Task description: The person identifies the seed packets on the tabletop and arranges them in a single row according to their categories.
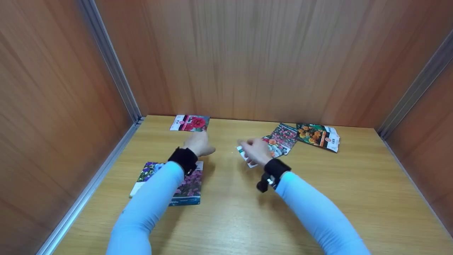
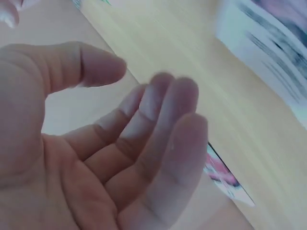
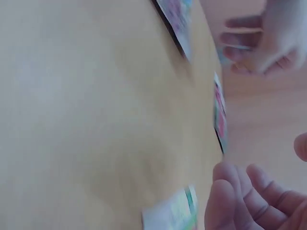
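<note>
My left hand [image 1: 198, 143] hovers with loosely bent fingers and holds nothing; the left wrist view shows its bare palm. Just beyond it lies a seed packet with a red flower [image 1: 194, 123]. Partly hidden below the left forearm are a purple-flower packet [image 1: 190, 186] and a blue-flower packet [image 1: 147, 173]. Over the near end of a packet with orange and white flowers [image 1: 276, 146] is my right hand [image 1: 256, 152], fingers half bent and nothing in them. That packet's white end [image 3: 168, 213] shows below the fingers in the right wrist view.
A pink-flower packet [image 1: 286, 134] overlaps the orange and white one. Right of it are stacked packets with an orange-flower one [image 1: 313, 135] on top. Wooden panels [image 1: 240, 63] close the table [image 1: 226, 219] at the back and both sides, with metal rails [image 1: 109, 60] at the corners.
</note>
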Demonstrator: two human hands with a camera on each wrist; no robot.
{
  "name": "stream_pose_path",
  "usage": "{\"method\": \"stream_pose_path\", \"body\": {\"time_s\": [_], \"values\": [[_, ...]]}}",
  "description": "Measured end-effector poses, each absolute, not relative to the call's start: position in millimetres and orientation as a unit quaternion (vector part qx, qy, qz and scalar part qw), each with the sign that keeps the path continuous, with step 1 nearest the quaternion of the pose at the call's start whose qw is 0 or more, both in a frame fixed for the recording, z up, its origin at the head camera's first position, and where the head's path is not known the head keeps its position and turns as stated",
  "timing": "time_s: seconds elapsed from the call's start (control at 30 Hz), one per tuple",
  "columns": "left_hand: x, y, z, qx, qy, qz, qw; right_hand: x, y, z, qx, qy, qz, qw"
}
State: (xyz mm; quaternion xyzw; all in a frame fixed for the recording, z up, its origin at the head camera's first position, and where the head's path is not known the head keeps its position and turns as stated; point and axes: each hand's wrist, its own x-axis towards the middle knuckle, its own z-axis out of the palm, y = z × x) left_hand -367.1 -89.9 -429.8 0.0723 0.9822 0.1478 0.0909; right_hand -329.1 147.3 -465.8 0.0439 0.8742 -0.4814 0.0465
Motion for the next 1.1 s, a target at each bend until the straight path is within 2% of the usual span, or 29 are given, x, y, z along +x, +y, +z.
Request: {"method": "stream_pose_path", "body": {"time_s": [0.27,0.53,0.73,1.1], "values": [[-371.9,-39.8,-435.1,0.093,0.978,0.165,0.088,-340.0,219.3,-441.9,0.091,0.89,-0.447,0.006],[-371.3,-2.2,-450.5,0.106,0.973,0.171,0.11,-336.1,253.7,-437.5,0.11,0.899,-0.424,-0.004],[-368.1,0.1,-453.0,0.101,0.969,0.178,0.14,-329.7,285.5,-439.2,0.125,0.906,-0.405,0.005],[-369.4,-14.1,-457.9,0.107,0.969,0.158,0.157,-311.8,365.0,-442.2,0.217,0.898,-0.382,-0.024]]}}
